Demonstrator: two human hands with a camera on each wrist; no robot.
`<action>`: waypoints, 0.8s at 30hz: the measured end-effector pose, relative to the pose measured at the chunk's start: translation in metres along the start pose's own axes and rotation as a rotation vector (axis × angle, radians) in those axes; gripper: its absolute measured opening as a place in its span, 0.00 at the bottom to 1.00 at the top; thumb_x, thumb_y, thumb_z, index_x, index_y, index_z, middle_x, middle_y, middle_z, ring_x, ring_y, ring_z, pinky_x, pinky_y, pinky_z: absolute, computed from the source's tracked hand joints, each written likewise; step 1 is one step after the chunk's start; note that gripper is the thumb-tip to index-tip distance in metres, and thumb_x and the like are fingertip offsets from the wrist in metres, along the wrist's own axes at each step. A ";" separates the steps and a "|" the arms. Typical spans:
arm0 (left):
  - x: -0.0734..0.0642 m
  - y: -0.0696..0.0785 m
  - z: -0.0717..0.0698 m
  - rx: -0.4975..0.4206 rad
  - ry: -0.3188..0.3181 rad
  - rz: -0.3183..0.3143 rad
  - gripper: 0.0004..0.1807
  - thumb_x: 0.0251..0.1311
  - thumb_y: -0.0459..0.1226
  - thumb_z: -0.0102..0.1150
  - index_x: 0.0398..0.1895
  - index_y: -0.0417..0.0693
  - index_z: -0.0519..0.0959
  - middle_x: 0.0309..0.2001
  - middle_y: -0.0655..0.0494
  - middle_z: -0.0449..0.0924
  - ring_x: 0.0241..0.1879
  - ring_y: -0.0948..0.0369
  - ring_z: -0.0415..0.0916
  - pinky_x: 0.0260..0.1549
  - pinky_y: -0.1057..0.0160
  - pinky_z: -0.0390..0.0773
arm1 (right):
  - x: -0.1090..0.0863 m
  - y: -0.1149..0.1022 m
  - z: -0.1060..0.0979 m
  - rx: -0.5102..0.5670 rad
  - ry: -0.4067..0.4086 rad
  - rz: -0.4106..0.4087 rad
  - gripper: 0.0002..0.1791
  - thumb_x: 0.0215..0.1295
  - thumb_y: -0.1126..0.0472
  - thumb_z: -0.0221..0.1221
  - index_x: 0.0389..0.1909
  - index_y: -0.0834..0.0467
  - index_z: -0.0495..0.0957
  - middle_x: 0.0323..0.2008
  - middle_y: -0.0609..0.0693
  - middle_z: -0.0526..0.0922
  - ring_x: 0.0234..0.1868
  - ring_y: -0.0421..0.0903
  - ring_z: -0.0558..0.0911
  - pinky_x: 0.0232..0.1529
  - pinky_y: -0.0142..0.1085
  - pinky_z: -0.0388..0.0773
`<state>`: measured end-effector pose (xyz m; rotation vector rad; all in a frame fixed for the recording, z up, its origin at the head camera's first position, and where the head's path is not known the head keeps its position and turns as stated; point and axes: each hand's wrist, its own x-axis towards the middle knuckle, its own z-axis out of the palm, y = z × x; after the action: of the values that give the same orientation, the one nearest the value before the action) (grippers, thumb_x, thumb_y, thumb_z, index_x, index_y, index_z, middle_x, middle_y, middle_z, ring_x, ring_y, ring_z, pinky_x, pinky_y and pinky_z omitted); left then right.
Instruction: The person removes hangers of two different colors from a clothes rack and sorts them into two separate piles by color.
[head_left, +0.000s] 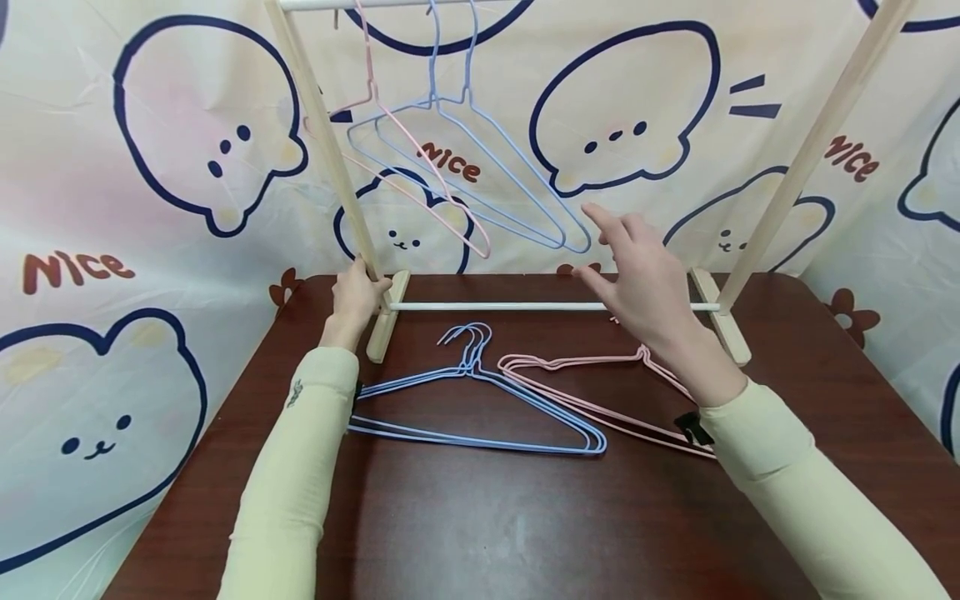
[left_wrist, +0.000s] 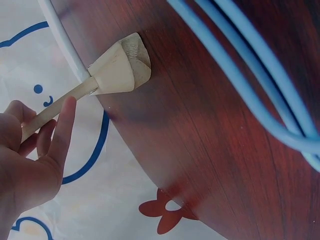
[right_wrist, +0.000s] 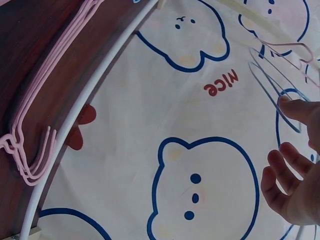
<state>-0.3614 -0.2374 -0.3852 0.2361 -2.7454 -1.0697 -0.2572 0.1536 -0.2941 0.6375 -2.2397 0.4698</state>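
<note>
My left hand [head_left: 354, 300] grips the lower end of the wooden rack's left post [head_left: 330, 158], just above its foot [left_wrist: 115, 70]. In the left wrist view the fingers curl round the post. My right hand [head_left: 645, 279] is raised above the table with fingers spread and nothing held. In the head view its fingertips come near the lower right corners of two blue hangers [head_left: 432, 71] hanging from the rack's top bar [head_left: 375, 3]. A pink hanger [head_left: 368, 58] hangs to their left, beside the left post.
Several blue hangers [head_left: 468, 367] lie stacked on the dark wooden table [head_left: 487, 517]. Beside them are several pink hangers [right_wrist: 30, 95], partly under my right forearm in the head view. A white lower bar [head_left: 525, 307] joins the rack's feet. Behind stands a bear-printed cloth [head_left: 247, 117].
</note>
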 end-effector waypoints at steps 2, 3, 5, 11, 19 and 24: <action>0.000 0.000 -0.001 0.002 0.003 -0.003 0.19 0.69 0.39 0.55 0.58 0.39 0.70 0.48 0.36 0.79 0.42 0.42 0.84 0.27 0.59 0.86 | 0.002 0.000 0.005 -0.007 -0.001 -0.009 0.42 0.58 0.57 0.71 0.73 0.47 0.63 0.42 0.57 0.79 0.25 0.49 0.73 0.18 0.37 0.63; 0.000 0.000 -0.001 0.002 0.003 -0.003 0.19 0.69 0.39 0.55 0.58 0.39 0.70 0.48 0.36 0.79 0.42 0.42 0.84 0.28 0.59 0.86 | 0.003 0.000 0.007 -0.012 0.002 -0.015 0.43 0.58 0.57 0.71 0.73 0.47 0.63 0.42 0.57 0.79 0.25 0.49 0.74 0.17 0.37 0.63; 0.000 0.000 -0.001 0.000 0.002 -0.003 0.18 0.70 0.39 0.55 0.58 0.39 0.70 0.48 0.37 0.79 0.42 0.43 0.84 0.28 0.58 0.86 | 0.004 0.000 0.011 -0.021 0.011 -0.023 0.43 0.59 0.57 0.71 0.73 0.46 0.62 0.41 0.56 0.80 0.24 0.49 0.76 0.15 0.37 0.63; 0.000 0.001 0.000 -0.006 -0.009 -0.002 0.19 0.70 0.40 0.54 0.59 0.40 0.69 0.49 0.37 0.79 0.43 0.43 0.84 0.30 0.58 0.86 | 0.006 0.002 0.020 -0.038 0.053 -0.033 0.39 0.62 0.60 0.68 0.72 0.45 0.64 0.36 0.54 0.82 0.18 0.49 0.75 0.13 0.38 0.61; 0.001 0.000 -0.001 0.013 -0.005 -0.006 0.19 0.71 0.40 0.54 0.59 0.40 0.69 0.49 0.37 0.79 0.42 0.43 0.84 0.30 0.57 0.86 | 0.008 -0.001 0.026 -0.028 0.112 -0.044 0.36 0.63 0.60 0.67 0.72 0.45 0.66 0.35 0.53 0.85 0.15 0.48 0.70 0.13 0.36 0.56; 0.001 -0.002 -0.001 0.010 -0.010 0.003 0.19 0.71 0.40 0.54 0.59 0.40 0.69 0.48 0.37 0.79 0.43 0.43 0.83 0.32 0.56 0.87 | 0.009 -0.003 0.027 -0.019 0.115 -0.054 0.34 0.65 0.61 0.65 0.71 0.48 0.68 0.35 0.54 0.87 0.14 0.48 0.70 0.13 0.36 0.56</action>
<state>-0.3618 -0.2394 -0.3855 0.2288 -2.7598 -1.0599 -0.2762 0.1344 -0.3048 0.6434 -2.1112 0.4464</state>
